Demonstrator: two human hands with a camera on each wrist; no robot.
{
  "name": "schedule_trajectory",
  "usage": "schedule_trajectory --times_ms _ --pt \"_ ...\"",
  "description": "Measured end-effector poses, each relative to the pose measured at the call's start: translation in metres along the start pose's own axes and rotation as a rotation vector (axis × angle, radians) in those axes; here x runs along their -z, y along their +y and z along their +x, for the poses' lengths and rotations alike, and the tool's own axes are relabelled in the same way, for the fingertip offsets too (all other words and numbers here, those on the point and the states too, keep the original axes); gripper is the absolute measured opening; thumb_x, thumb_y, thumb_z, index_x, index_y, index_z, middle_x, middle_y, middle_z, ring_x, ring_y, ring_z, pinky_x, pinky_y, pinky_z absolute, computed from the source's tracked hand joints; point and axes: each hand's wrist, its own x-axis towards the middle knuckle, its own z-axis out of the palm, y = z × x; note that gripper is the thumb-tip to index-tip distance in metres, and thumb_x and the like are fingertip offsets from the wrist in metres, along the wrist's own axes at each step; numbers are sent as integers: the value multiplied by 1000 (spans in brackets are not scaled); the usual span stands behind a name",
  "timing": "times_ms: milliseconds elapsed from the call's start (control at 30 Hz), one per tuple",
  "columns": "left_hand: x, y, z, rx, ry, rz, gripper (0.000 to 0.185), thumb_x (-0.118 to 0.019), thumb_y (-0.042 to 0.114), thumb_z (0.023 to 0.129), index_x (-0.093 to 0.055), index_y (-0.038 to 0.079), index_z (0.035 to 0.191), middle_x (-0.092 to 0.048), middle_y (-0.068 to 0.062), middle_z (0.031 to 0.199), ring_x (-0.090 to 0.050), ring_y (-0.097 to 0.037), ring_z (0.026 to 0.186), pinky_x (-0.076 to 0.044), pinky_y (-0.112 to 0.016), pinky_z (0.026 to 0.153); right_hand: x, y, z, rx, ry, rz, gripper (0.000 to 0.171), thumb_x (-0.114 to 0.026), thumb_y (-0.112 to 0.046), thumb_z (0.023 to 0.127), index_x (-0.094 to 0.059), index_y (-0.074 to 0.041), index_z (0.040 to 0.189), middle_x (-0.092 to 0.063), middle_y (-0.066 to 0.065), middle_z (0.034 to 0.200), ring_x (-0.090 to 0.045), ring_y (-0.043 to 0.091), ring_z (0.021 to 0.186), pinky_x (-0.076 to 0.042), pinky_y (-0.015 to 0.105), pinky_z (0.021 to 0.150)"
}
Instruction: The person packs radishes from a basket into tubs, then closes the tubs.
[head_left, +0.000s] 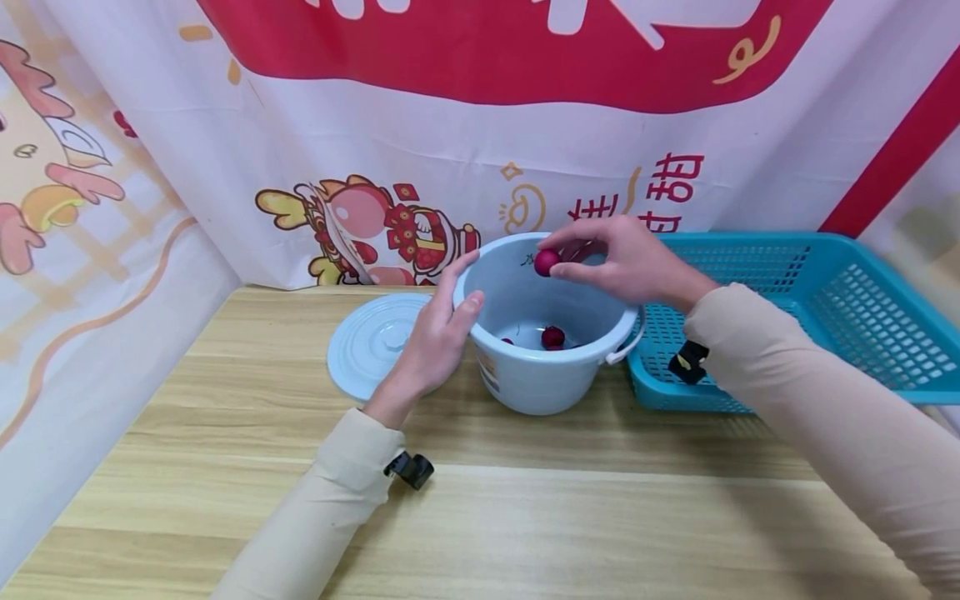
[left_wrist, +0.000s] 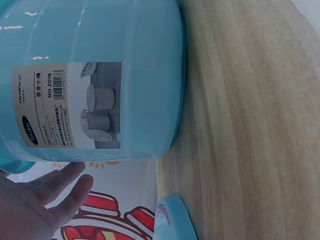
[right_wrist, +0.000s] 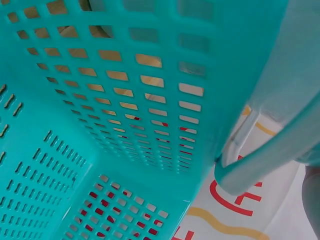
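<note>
My left hand (head_left: 438,333) holds the left rim of a pale blue plastic bucket (head_left: 540,387), thumb over the rim, with some fingers along the outer wall. My right hand (head_left: 622,262) is over the bucket's mouth and pinches a small round dark-red fruit (head_left: 547,262) between thumb and fingers. A thin dark stem-like strand shows beside it. More red fruit (head_left: 552,337) lies on the bucket's bottom, partly hidden by the near wall. In the left wrist view the bucket's label (left_wrist: 67,105) and my left fingers (left_wrist: 70,197) show. The right wrist view does not show the pinched fruit.
A round pale blue lid (head_left: 360,350) lies on the wooden table (head_left: 480,533) left of the bucket. A teal slotted basket (head_left: 862,250) stands at the right, close to the bucket's white handle (head_left: 628,346). A printed curtain (head_left: 420,142) hangs behind the table.
</note>
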Motion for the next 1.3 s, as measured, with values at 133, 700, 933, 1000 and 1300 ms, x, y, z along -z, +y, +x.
schedule_trajectory --times_ms 133,700,933,1000,1300 --pt "0 0 0 -2 0 -4 62 -43 43 109 -23 34 167 -36 -4 171 -46 -32 150 -50 -60 115 -5 2 2 35 2 -17 46 -85 -20 90 -74 -18 134 -77 8 127 -72 26 109 -62 51 96" --pt "1 0 -1 -19 -3 -11 61 -41 42 109 -23 32 167 -39 -6 169 -47 -31 150 -50 -59 116 -12 7 2 65 -94 -100 42 -84 -24 91 -76 -19 132 -74 6 134 -66 29 127 -58 59 103" --pt "-2 1 0 -20 -10 -20 61 -41 39 109 -23 33 167 -37 -6 170 -46 -31 150 -50 -60 115 -11 8 -1 51 -97 -93 41 -83 -26 92 -76 -20 132 -73 7 135 -64 30 128 -58 59 102" --pt "-3 1 1 -18 -11 -19 60 -41 39 110 -23 34 167 -38 -6 170 -47 -31 150 -50 -59 116 -10 9 -2 46 -95 -85 41 -83 -26 93 -76 -20 133 -73 7 136 -64 30 128 -59 58 101" --pt "-1 -1 1 -12 -2 -15 60 -41 40 110 -23 35 167 -40 -7 168 -48 -31 149 -50 -60 115 -10 12 2 54 -112 -89 44 -83 -30 92 -75 -20 134 -72 6 136 -61 28 129 -60 58 99"
